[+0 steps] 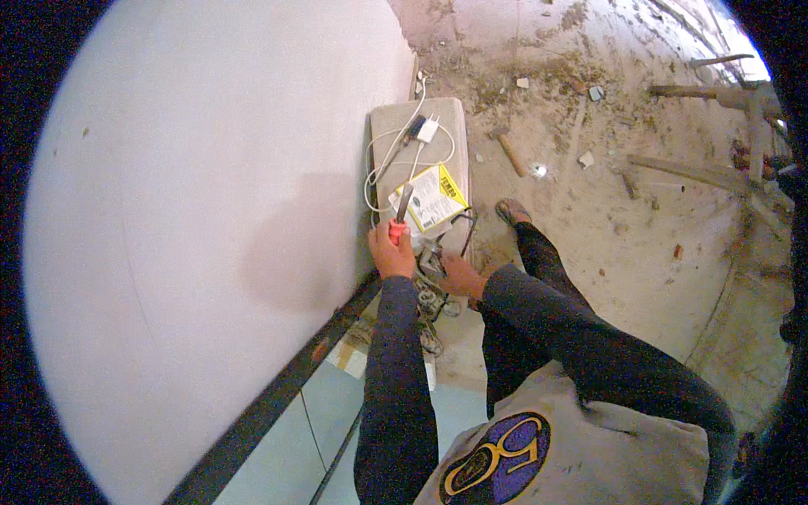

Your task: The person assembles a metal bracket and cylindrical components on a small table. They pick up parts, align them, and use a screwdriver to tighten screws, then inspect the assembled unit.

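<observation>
My left hand (pixel 390 252) is closed around the red handle of a tool (pixel 397 232) whose flat, greyish blade points away from me. The blade's tip overlaps a white and yellow box (pixel 431 199) lying on a beige, padded-looking slab (pixel 461 160). Just right of it, my right hand (pixel 461 276) has its fingers bent in at a greyish, partly shiny item (pixel 431 257). What kind of item it is does not show clearly. A white charger plug (pixel 427 130) with a looped white cable (pixel 368 172) rests at the slab's far end, beside a small dark object (pixel 413 128).
A pale wall (pixel 210 151) rises close on my left, with a dark beam (pixel 278 387) along its foot. A hammer (pixel 509 153) and broken pieces lie on the dusty floor. Wooden timbers (pixel 699 172) stand at the right. Below my hands sits a tangle of grey parts (pixel 427 307).
</observation>
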### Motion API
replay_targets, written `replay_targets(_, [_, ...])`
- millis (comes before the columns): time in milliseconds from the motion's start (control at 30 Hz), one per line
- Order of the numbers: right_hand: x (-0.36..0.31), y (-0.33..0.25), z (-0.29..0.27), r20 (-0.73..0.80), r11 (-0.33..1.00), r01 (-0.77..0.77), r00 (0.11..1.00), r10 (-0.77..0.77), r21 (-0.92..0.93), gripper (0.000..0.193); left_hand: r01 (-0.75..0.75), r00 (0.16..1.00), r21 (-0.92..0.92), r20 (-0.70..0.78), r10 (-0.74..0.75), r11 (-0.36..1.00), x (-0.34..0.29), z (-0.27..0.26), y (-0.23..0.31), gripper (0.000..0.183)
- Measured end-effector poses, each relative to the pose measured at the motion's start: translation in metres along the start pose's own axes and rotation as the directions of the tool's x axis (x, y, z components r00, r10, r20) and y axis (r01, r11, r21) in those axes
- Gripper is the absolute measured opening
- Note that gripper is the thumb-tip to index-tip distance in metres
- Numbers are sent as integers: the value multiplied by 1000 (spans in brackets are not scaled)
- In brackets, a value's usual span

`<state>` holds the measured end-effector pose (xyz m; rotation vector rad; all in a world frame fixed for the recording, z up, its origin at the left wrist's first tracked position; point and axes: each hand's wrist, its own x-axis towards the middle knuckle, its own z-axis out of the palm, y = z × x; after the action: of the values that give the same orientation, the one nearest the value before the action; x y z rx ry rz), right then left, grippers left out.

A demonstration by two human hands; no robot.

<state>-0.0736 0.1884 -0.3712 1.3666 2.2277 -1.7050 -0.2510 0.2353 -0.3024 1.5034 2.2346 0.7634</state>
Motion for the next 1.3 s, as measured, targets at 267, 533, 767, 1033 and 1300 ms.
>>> replay_targets(267, [7, 13, -19, 140, 997, 0, 990, -11, 78, 61, 24, 963, 346, 243, -115, 938, 126, 79, -23, 36])
replay_targets(533, [14, 26, -26, 206, 996, -28, 979, 10, 83, 66, -73, 979, 341, 204, 3, 937, 149, 123, -35, 31])
replay_targets(767, [10, 28, -18, 214, 998, -60, 975, 51, 35, 68, -94, 983, 344, 182, 32, 934, 147, 118, -30, 33])
replay_targets(1033, [9, 18, 12, -5, 995, -84, 996, 84, -62, 57, -71, 955, 134, 295, 28, 989, 143, 98, -39, 41])
replay_targets(1300, [16, -2, 20, -9, 956, -229, 973, 231, -184, 64, -30, 998, 11, 64, 29, 999, -8, 8, -79, 45])
